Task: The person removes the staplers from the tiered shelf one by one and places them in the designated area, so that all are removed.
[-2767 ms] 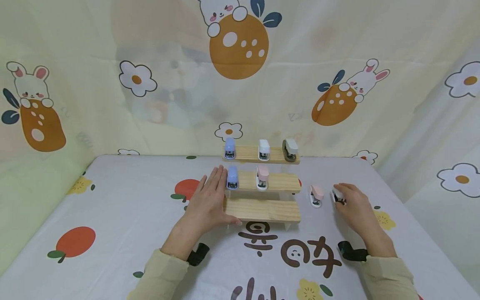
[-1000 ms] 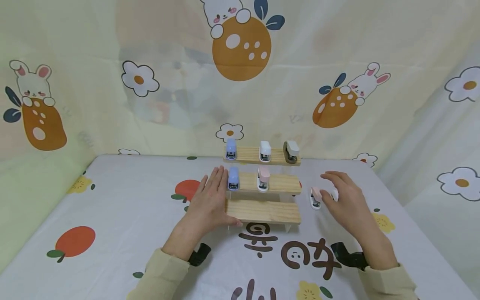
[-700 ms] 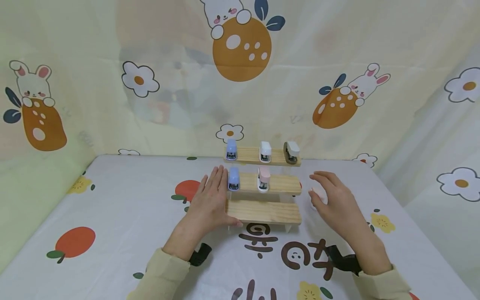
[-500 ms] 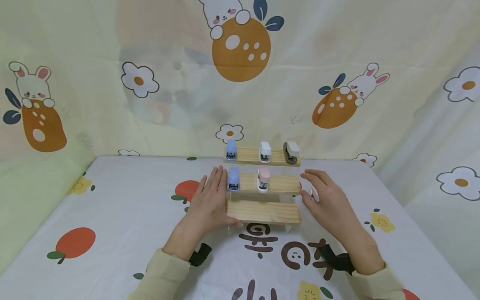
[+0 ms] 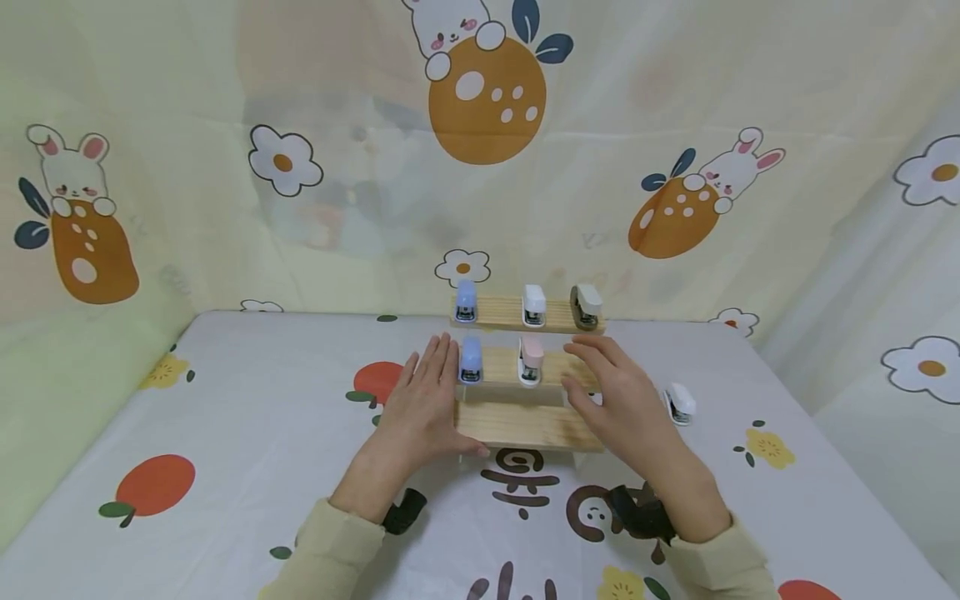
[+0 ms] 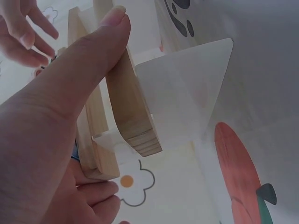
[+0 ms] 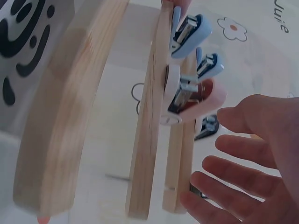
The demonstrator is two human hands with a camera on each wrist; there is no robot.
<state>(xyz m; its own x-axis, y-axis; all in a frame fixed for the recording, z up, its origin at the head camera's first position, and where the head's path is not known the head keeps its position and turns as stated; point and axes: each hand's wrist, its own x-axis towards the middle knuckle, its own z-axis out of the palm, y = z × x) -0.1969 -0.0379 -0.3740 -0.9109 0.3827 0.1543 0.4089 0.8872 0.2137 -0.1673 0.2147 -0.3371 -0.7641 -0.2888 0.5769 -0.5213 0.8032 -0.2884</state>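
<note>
Left grip (image 5: 422,408) is spread, fingers straight along the left end of the middle shelf (image 5: 498,367), thumb over the bottom shelf (image 5: 521,425). It hasn't shifted over these frames, so I read it as a brace for the boards. Pinching nothing.

Next, a blue stapler (image 5: 466,302) on the top shelf (image 5: 495,313) and a second blue stapler (image 5: 471,360) on the middle one, just beside my fingers. Then a white stapler (image 5: 533,305) up top and a pink stapler (image 5: 530,358) below it, both upright. Top right end: a dark-and-white stapler (image 5: 586,307).

The change: right grip (image 5: 628,408) has come left from the loose staplers on the desk (image 5: 247,433) and is now over the right part of the middle shelf. Thumb and fingers apart, nothing between them (right wrist view confirms). It's near the shelved pink one, not touching in the head view.

What that means: the hand arrived without a load, so this pass adds no stapler to the shelves.

Far right, a loose white stapler (image 5: 680,403) is on the desk. The loose pink stapler seen earlier isn't visible; probably behind my hand, can't tell.
</note>
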